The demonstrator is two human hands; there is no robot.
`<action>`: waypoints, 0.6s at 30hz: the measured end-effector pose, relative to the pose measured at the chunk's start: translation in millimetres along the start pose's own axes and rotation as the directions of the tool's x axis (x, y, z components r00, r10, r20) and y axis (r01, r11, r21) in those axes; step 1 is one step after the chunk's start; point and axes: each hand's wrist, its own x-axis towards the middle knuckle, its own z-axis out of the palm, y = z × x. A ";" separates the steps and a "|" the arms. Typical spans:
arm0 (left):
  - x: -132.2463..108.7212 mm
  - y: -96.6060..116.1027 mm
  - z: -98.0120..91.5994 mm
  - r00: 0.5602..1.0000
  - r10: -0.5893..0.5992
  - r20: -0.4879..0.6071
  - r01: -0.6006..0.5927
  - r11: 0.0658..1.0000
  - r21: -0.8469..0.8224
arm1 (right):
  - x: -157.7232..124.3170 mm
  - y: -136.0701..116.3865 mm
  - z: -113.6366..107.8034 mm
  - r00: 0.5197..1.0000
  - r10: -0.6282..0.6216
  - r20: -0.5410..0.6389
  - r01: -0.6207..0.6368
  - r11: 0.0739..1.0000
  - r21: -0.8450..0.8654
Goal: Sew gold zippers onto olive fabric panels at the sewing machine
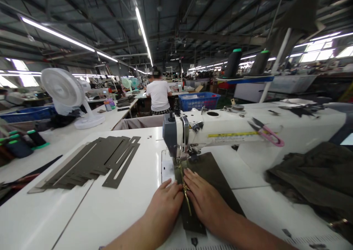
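A dark olive fabric panel [212, 169] lies under the needle area of a white sewing machine [220, 125]. A zipper with gold-coloured teeth [188, 202] runs lengthwise along a narrow dark strip towards the presser foot. My left hand [167, 207] rests at the strip's left edge, fingers slightly bent and apart, their tips beside the zipper. Flat on the fabric right of the zipper is my right hand [205, 198], its fingers stretched towards the needle. The zipper's slider seems to sit between my hands, partly covered by fingers.
Left on the table lie overlapping dark slotted pieces [93, 161]. Pink-handled thread snips [267, 132] rest on the machine arm. Dark bunched cloth [314, 176] is at right. Beyond are a white fan [68, 92], a blue basket [198, 101] and a seated person [159, 95].
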 end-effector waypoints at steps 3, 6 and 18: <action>4.1 -3.8 -0.2 1.000 0.005 0.007 -0.005 1.000 0.002 | 0.9 3.2 1.4 1.000 0.010 0.000 -0.010 1.000 0.005; 9.0 -8.6 0.3 1.000 -0.001 0.024 0.001 1.000 0.008 | 6.2 7.2 0.8 1.000 0.009 -0.008 -0.009 1.000 0.014; 28.6 -30.6 3.8 0.999 0.007 0.049 -0.007 1.000 -0.013 | 33.2 22.0 6.6 0.998 0.056 -0.040 -0.055 0.998 0.036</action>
